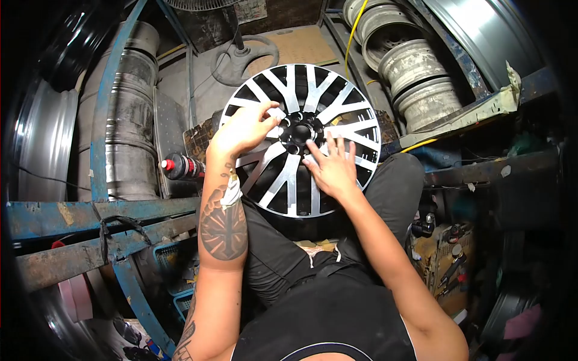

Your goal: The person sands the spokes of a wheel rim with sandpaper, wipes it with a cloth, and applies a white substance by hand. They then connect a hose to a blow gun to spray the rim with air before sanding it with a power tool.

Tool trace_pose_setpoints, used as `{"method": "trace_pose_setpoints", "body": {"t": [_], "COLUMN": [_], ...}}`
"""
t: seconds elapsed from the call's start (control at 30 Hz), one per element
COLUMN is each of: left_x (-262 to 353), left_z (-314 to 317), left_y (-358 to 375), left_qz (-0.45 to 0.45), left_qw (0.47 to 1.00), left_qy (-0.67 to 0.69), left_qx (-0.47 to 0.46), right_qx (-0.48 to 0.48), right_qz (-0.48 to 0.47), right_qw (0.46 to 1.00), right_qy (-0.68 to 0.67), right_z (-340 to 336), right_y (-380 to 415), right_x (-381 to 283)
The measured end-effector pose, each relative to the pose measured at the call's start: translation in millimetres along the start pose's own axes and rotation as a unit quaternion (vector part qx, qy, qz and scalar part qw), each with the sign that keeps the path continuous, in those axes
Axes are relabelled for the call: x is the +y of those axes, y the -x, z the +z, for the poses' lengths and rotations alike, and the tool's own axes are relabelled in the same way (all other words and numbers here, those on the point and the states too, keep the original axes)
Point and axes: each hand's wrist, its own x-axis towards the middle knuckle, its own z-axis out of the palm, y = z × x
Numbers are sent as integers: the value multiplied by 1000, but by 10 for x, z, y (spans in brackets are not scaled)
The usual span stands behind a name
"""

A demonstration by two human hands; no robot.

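A black and silver multi-spoke alloy wheel [293, 195] lies face up in front of my lap, its dark hub in the middle. My left hand [241, 129] reaches over the left spokes, fingers bent and closed toward the hub. Something white shows between thumb and forefinger, and I cannot tell whether it is a held scrap or a spoke. With fingers spread, my right hand [334, 171] rests on the lower right spokes beside the hub. A white wrapping [230, 191] sits on my left wrist.
Steel rims [415, 84] are stacked at the right, more cylindrical rims [129, 114] at the left. A steering wheel [245, 59] lies beyond the alloy wheel. A dark bottle with a red cap [180, 166] is left of it. Blue metal frames [51, 215] flank me.
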Motion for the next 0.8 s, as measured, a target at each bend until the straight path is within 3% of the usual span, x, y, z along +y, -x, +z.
{"method": "trace_pose_setpoints", "body": {"t": [0.1, 0.3, 0.47, 0.57, 0.67, 0.8], "left_x": [24, 30, 3, 89, 72, 41], "left_z": [59, 6, 47, 85, 28, 59], "left_y": [-29, 7, -23, 24, -9, -22], "left_qz": [1, -14, -12, 19, -15, 0], "left_qw": [1000, 1000, 1000, 1000, 999, 1000], "left_qy": [14, 13, 14, 10, 19, 10], "left_qx": [-6, -16, -12, 20, -21, -6], "right_qx": [-17, -16, 25, 2, 23, 16], "right_qz": [-53, 22, 3, -6, -2, 6], "right_qw": [998, 999, 999, 1000, 1000, 1000], "right_qy": [-9, 26, 31, 4, -1, -25], "right_z": [101, 49, 143, 56, 174, 75], "right_y": [-49, -49, -13, 25, 61, 94], "right_x": [-69, 234, 87, 77, 75, 60]}}
